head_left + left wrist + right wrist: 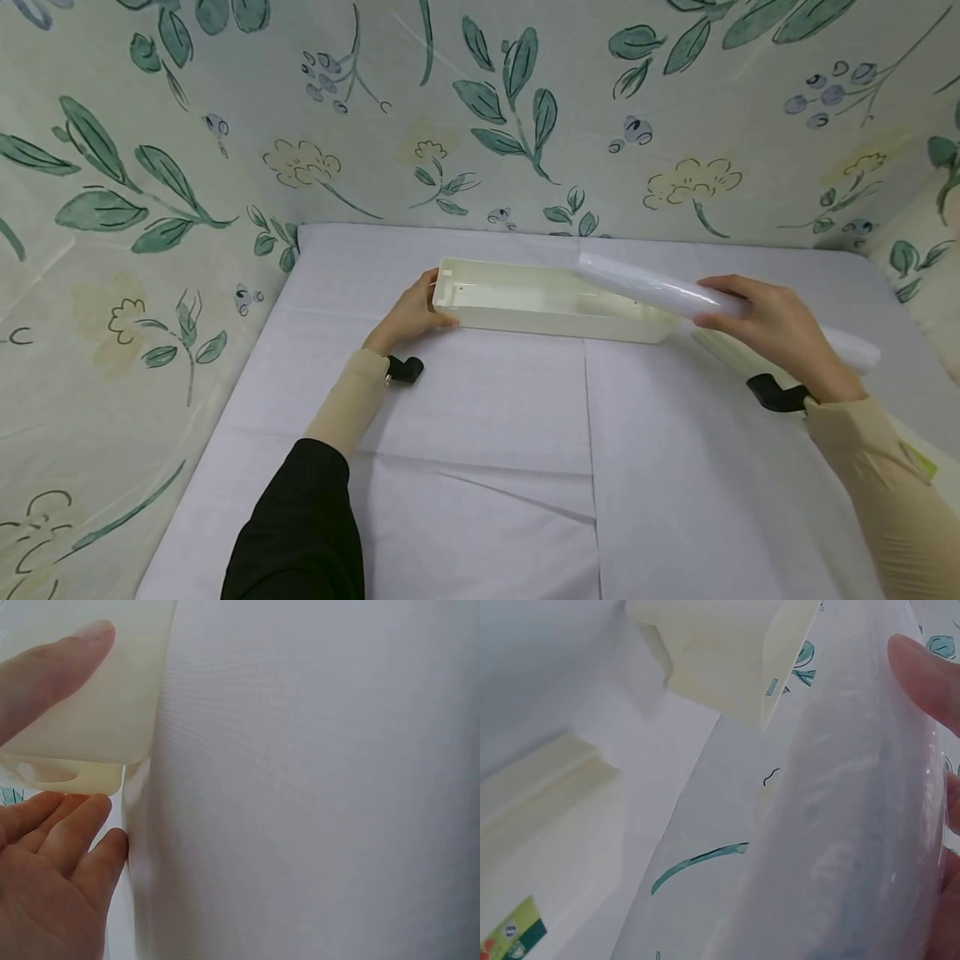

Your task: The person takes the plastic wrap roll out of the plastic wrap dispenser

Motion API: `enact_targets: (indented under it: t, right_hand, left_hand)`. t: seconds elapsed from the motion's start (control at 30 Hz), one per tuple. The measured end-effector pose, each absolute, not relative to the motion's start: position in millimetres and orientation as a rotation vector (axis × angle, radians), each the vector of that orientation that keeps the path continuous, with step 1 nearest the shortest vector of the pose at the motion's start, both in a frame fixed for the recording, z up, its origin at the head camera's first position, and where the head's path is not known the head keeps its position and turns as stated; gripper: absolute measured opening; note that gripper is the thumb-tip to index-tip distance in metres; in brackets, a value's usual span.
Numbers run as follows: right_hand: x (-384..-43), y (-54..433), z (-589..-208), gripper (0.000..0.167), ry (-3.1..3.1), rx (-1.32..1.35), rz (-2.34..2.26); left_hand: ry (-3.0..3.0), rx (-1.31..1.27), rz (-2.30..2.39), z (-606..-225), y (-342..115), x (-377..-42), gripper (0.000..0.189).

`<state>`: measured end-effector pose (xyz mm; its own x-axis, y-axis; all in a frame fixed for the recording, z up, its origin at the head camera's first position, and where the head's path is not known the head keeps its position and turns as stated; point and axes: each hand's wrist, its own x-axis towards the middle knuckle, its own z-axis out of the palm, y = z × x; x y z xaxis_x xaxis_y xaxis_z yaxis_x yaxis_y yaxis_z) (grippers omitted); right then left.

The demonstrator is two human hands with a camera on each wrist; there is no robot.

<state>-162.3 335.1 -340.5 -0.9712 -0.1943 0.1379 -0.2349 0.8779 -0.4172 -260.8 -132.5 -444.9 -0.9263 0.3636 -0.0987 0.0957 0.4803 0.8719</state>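
A long, open-topped cream plastic box [555,327] sits crosswise on the white cloth. My left hand [411,315] grips its left end, thumb on the near side and fingertips at the end wall, as the left wrist view shows. In my right hand [780,329] is a roll of clear plastic film [645,287], held with the thumb on one side and the fingers on the other. The roll slants over the box's right part, its far tip overlapping the back rim in the head view. Its near end shows past the right wrist.
A second long cream plastic piece [562,817], like a lid, lies on the cloth at the right beneath my right forearm. It carries a green label [517,934]. White cloth [480,500] covers the table, and a leaf-patterned curtain [450,108] hangs behind it.
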Motion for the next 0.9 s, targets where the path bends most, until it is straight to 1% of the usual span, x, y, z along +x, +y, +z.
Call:
enact_targets:
  t: [0.63, 0.9]
  right_hand:
    - [-152.0, 347.5, -342.1, 0.058, -2.953, 0.285, 0.695]
    - [-145.2, 354.7, -342.3, 0.055, -2.928, 0.262, 0.692]
  left_hand:
    - [2.448, 0.406, 1.435, -443.2, -132.0, -259.9, 0.100]
    - [2.452, 0.397, 1.428, -443.0, -131.7, -260.1, 0.099]
